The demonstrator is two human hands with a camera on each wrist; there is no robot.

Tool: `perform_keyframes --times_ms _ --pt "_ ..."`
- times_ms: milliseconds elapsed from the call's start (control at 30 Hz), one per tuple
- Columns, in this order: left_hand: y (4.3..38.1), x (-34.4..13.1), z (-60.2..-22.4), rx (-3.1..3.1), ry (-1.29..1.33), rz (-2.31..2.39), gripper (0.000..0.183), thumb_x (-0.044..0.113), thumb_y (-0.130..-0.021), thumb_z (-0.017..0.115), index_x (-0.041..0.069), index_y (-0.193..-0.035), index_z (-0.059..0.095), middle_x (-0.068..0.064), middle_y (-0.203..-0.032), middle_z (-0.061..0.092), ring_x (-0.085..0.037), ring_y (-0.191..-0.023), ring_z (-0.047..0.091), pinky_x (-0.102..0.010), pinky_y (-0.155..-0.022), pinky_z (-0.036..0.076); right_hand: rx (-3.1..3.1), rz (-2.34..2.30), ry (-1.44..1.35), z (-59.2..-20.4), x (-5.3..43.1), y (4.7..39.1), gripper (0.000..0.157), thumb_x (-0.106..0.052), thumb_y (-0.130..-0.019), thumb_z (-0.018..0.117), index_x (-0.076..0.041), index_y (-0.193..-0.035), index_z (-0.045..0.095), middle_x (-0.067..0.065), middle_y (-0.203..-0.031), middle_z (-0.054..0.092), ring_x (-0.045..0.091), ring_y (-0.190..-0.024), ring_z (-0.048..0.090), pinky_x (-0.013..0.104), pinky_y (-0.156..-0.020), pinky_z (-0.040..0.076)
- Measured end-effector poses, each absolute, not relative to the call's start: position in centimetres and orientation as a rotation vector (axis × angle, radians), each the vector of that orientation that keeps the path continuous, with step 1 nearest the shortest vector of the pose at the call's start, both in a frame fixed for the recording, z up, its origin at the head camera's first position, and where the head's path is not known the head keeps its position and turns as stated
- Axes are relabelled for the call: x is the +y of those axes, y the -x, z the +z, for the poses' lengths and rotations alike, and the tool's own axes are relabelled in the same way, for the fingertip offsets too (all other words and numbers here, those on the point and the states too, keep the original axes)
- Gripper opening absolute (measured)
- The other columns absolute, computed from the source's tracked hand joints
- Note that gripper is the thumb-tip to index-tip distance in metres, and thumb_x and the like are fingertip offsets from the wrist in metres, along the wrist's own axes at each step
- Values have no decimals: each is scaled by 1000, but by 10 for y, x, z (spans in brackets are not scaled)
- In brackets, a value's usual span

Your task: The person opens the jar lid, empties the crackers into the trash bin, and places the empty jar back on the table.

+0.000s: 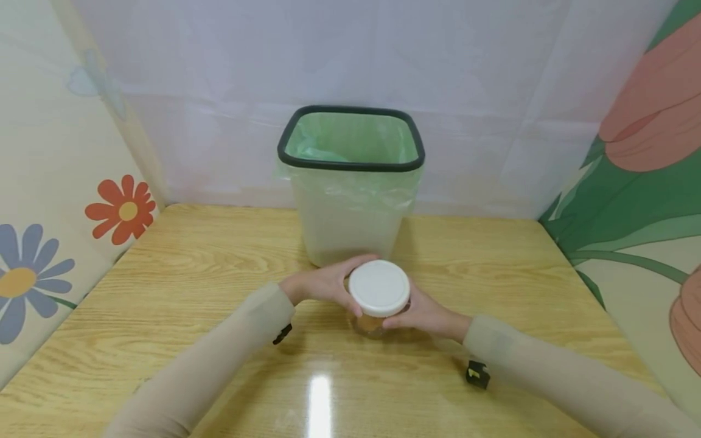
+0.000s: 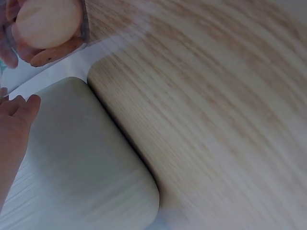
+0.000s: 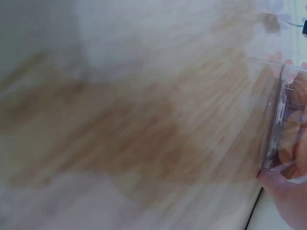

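Observation:
A clear jar (image 1: 368,327) with a round white lid (image 1: 379,287) is held between both hands in front of the bin. My left hand (image 1: 327,283) grips its left side, thumb toward me and fingers reaching round the far side. On the opposite side my right hand (image 1: 426,312) curls round the jar, its thumb at the near side below the lid. Pale and orange-brown rounded pieces (image 2: 49,23) show through the wall in the left wrist view. Whether the jar's base touches the table cannot be told.
Directly behind the jar stands a pale bin (image 1: 350,213) with a dark rim (image 1: 350,165) and a translucent green liner (image 1: 378,131). A wood-grain table (image 1: 482,261) lies beneath. White sheeting (image 1: 476,79) hangs behind, with flower-printed panels (image 1: 49,152) at the sides.

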State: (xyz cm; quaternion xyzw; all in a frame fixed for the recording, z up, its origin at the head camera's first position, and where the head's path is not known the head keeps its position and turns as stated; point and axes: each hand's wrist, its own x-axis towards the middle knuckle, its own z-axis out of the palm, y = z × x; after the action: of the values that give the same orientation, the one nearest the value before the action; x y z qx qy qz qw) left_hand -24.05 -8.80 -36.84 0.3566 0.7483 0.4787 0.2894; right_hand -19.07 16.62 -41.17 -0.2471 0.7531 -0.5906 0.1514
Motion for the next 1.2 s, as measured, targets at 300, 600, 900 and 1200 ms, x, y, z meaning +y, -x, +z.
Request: perform_keyframes --times_ms 300,600,900,1200 --pt "234 -97 -367 2022 -889 1339 126 33 -69 94 6 -161 12 -18 -162 24 -34 -148 24 -55 -121 18 2151 -1693 756 -410 157 196 115 -24 -75 91 4 -156 14 28 -154 33 46 -141 33 63 -117 20" --pt "230 -104 -366 2058 -889 1348 127 36 -70 93 7 -161 10 -18 -163 23 -33 -149 24 -55 -121 17 2130 -1692 765 -408 150 199 116 -23 -75 90 4 -156 12 28 -156 30 46 -142 31 62 -117 20" --pt "227 -110 -364 2078 -893 1354 130 44 -69 92 6 -161 8 -18 -162 23 -33 -148 25 -55 -121 19 2138 -1671 784 -405 145 201 116 -27 -75 90 6 -155 13 31 -154 31 48 -141 31 64 -117 21" --pt "223 -90 -371 2059 -874 1326 122 32 -73 91 9 -161 10 -13 -162 26 -26 -147 28 -49 -121 21 2209 -1678 788 -413 162 186 110 -23 -76 90 10 -152 17 33 -147 37 46 -133 39 49 -111 34"
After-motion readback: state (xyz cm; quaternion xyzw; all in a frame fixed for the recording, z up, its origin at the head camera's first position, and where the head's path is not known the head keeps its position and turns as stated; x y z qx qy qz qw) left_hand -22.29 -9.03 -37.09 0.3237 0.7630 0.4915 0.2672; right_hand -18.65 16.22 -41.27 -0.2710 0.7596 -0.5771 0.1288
